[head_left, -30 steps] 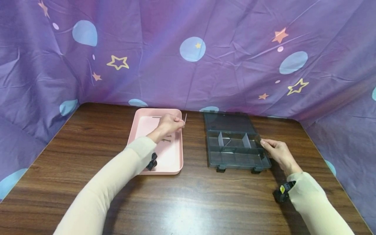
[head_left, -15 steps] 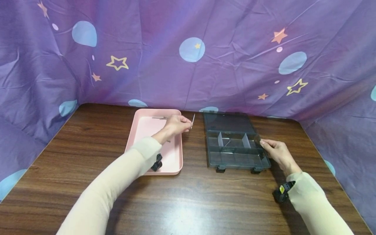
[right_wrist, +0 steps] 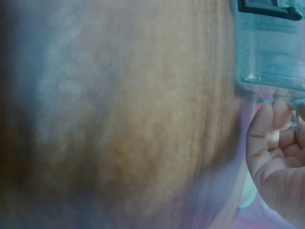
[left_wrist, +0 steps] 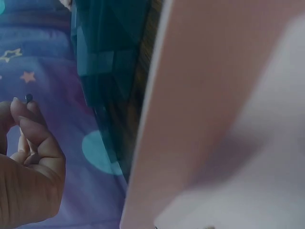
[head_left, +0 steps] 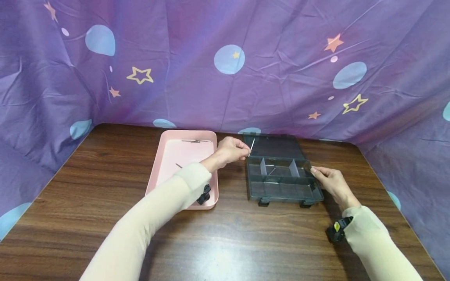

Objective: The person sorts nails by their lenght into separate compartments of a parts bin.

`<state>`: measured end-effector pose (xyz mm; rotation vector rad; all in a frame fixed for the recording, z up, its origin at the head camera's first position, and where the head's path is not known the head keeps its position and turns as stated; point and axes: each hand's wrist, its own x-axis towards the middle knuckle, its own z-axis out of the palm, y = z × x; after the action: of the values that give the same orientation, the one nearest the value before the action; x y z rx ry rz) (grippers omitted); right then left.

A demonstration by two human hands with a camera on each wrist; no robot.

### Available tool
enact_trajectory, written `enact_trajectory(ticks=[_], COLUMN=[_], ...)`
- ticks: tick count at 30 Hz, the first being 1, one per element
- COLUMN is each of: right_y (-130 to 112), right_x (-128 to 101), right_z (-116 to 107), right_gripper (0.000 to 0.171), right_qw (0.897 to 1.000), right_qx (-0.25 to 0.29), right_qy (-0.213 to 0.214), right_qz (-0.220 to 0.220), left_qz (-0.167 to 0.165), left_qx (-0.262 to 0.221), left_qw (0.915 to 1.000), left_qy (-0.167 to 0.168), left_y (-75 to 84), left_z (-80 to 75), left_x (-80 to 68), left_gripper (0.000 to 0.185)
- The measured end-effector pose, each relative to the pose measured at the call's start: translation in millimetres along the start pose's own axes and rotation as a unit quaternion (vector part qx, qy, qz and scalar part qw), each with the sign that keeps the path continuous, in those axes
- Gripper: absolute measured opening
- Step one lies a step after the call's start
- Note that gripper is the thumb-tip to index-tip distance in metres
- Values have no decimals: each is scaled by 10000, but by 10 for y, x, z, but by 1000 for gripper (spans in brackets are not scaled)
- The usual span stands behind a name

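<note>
Left hand [head_left: 230, 150] pinches nail [head_left: 251, 146] (over box [head_left: 281, 187]).

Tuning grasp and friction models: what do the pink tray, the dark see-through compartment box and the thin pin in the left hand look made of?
Pink rectangular tray: likely matte opaque plastic, uniform colour, rounded moulded rim.
Dark translucent compartment box: probably smoked clear plastic; dividers and wood show through, black latches.
Thin silver pin, pinched by the left hand: looks like bright metal, though too small to confirm.
</note>
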<state>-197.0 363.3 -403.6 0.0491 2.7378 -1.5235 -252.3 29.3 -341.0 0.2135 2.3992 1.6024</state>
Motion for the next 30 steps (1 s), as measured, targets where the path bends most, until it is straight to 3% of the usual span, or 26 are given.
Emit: enact_trajectory(ticks=[8, 30], right_y=[-9, -39], right_x=[10, 5], right_z=[6, 6], right_gripper=[53, 52], right_qw=[9996, 9990], right_qx=[-289, -398], right_qy=[-10, -41], right_qz=[74, 174], left_qz=[9, 163], left_qx=[97, 403], left_qw=[9999, 9985], left_qy=[-131, -318], left_y=[65, 95], left_z=[160, 426], left_x=[18, 77], left_gripper=[13, 11])
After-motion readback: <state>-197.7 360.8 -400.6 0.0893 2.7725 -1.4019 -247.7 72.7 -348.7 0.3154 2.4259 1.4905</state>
